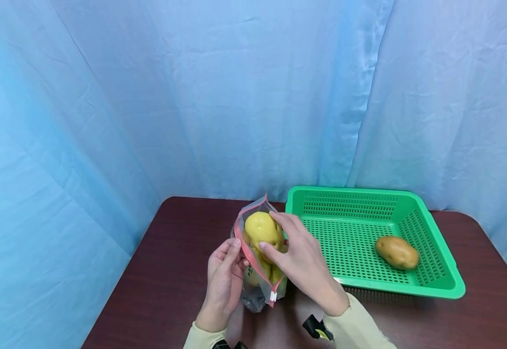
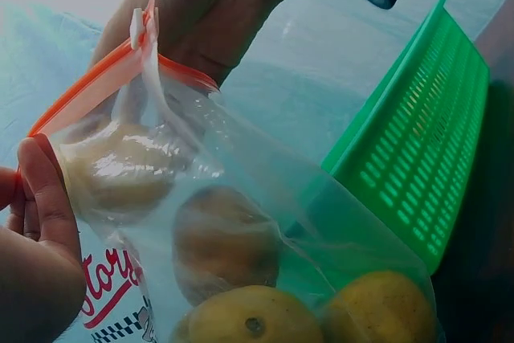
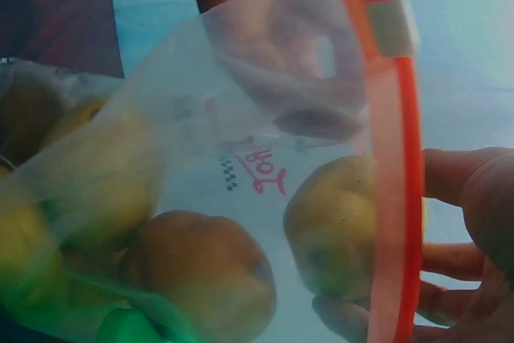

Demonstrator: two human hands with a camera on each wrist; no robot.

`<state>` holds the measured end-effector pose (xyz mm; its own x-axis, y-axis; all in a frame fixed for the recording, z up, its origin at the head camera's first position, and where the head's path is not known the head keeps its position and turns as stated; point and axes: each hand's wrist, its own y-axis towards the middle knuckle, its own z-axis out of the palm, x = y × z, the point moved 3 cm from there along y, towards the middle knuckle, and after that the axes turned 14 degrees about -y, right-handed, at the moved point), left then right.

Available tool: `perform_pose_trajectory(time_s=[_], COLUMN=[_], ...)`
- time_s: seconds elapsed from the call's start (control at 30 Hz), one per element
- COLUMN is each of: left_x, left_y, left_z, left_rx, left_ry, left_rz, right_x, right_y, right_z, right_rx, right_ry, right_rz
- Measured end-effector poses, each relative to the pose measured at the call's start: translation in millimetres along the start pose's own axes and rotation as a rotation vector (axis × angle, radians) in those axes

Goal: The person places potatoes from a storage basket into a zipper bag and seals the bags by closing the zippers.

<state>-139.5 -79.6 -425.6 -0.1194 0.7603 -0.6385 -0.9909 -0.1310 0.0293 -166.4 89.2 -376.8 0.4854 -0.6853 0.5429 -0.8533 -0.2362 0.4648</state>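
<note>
A clear zip bag (image 1: pixel 257 264) with a pink-orange rim stands with its mouth apart, a white slider (image 1: pixel 273 295) at its near end. My left hand (image 1: pixel 224 276) pinches the rim on the left side between thumb and fingers. With thumb and fingers round it, my right hand (image 1: pixel 303 257) grips a yellow potato (image 1: pixel 261 227) in the bag's mouth. Through the film in the left wrist view show a brownish potato (image 2: pixel 225 242) and yellow ones (image 2: pixel 257 319) lower down. Red lettering (image 2: pixel 108 283) marks the bag's side.
A green perforated basket (image 1: pixel 443 292) stands to the right of the bag, close beside it. One brown potato (image 1: pixel 397 252) lies inside near its right end. The dark red table (image 1: pixel 170 261) reaches back to blue curtains (image 1: pixel 253 97).
</note>
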Motion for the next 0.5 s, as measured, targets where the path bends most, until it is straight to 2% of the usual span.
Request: perform_pose_trajectory(time_s=[0.3,0.4,0.5], left_x=[-3.6,-5.3,-7.3], left_y=[2.6,2.9,4.1], left_z=[-0.1,-0.2,-0.7], left_rx=[-0.006,-0.005,0.000], left_ry=[-0.016,-0.018,-0.020], left_rz=[0.016,0.028,0.042], right_x=[4.6,5.2,3.2], right_y=[9.9,9.7,7.6], right_z=[10.9,11.0,7.1], right_rx=[0.045,0.070,0.057], right_ry=[-0.141,-0.119,-0.048], right_rz=[-0.013,-0.035,-0.079])
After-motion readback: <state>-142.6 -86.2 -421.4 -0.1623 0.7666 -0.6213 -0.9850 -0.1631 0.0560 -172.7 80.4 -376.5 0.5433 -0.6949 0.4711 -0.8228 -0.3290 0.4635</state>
